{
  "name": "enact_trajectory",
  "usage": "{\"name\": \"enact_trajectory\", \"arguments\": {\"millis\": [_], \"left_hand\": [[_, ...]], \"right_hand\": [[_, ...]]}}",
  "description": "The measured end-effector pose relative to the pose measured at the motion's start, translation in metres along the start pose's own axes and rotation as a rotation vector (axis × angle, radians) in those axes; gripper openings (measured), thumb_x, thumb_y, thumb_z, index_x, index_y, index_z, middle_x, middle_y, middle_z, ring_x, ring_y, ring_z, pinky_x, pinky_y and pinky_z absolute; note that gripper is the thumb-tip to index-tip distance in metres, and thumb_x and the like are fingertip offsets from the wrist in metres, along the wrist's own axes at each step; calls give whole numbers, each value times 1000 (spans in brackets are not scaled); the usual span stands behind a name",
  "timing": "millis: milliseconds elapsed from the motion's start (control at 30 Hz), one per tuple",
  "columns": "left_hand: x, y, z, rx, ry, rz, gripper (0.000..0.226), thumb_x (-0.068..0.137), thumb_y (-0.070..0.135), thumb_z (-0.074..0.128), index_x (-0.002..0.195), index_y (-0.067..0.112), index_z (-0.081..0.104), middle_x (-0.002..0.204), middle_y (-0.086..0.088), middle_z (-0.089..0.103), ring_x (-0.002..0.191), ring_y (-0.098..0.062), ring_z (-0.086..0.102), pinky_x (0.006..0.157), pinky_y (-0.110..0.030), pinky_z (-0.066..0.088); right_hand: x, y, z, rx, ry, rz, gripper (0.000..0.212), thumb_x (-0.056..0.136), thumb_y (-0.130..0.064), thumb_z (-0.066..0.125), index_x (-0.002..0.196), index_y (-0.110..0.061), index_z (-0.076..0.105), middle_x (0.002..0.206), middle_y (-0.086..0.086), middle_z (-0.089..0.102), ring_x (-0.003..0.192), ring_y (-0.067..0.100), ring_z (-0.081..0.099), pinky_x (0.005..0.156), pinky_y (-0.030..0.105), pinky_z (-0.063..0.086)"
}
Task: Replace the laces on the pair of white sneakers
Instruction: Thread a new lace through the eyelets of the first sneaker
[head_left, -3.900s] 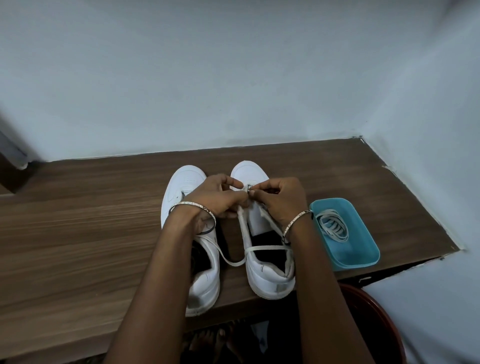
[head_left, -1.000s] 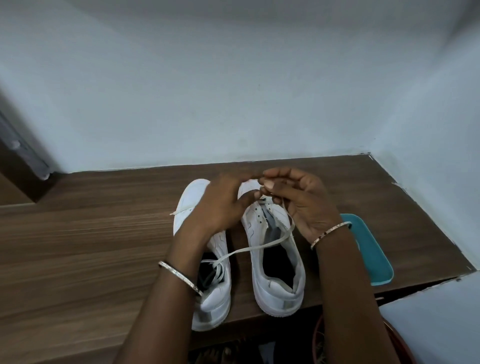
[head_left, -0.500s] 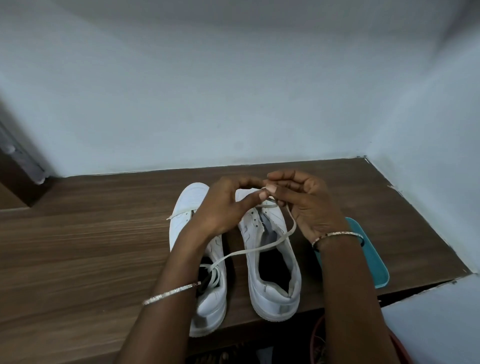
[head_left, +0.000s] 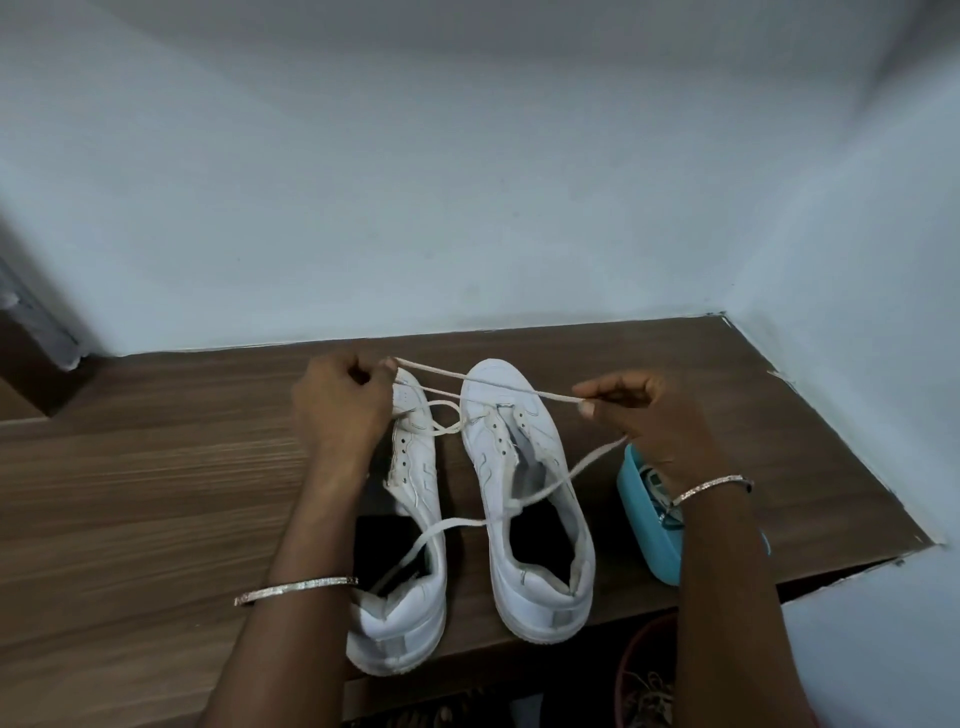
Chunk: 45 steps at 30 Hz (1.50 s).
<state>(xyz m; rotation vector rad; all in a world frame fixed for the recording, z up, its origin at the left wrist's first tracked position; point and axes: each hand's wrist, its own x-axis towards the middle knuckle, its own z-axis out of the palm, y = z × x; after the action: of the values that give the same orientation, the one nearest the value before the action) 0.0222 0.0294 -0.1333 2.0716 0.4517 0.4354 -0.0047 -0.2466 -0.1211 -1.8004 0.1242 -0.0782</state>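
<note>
The lace (head_left: 519, 387) is pinched by left hand (head_left: 340, 402) and right hand (head_left: 641, 415). It is stretched crosswise over the sneaker (head_left: 480, 452)

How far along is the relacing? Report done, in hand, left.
Done: little; the eyelets of the left sneaker and right sneaker look mostly bare. In hand: left hand and right hand pinch a white lace stretched above the toes. Left: lacing both; more laces lie in the teal tray.

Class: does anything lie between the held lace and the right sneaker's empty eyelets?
Nothing solid. Only slack of the lace drapes across the opening of the right sneaker; left hand and right hand pinch it above the toes.
</note>
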Motion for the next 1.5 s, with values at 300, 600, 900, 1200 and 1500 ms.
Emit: {"name": "enact_trajectory", "arguments": {"millis": [300,600,900,1200,1500], "left_hand": [[-9,19,1,185,-150,377,33,85,42,59,117,35,66,119,8,68,114,-22,61,98,-48,46],[-24,41,13,-5,-400,545,18,91,43,63,98,33,76,76,18,73,76,3,66,80,-43,53],[-6,12,1,-111,30,130,27,81,48,62,87,28,79,72,8,73,77,-21,71,80,-41,55],[8,-7,-14,24,99,-60,23,86,39,64,94,21,78,88,-4,76,95,-33,69,87,-46,54],[-20,41,-3,81,-423,437,42,88,45,68,128,34,66,130,13,65,108,0,62,96,-26,45]], "right_hand": [[3,-10,14,213,248,-34,21,76,-1,83,87,-16,76,85,5,77,80,18,70,71,25,56],[-5,-34,50,319,-79,-76,16,82,1,78,97,-3,73,82,12,75,64,15,68,61,22,55],[1,-13,11,-60,-35,-72,15,81,-4,81,83,-18,78,77,7,76,63,17,67,62,24,54],[2,-9,-2,20,256,-126,16,86,-11,78,88,-27,78,77,-6,74,65,7,62,69,25,54],[-4,-27,34,119,102,-134,11,84,-14,80,88,-24,79,83,-6,78,72,-3,67,60,11,47]]}}
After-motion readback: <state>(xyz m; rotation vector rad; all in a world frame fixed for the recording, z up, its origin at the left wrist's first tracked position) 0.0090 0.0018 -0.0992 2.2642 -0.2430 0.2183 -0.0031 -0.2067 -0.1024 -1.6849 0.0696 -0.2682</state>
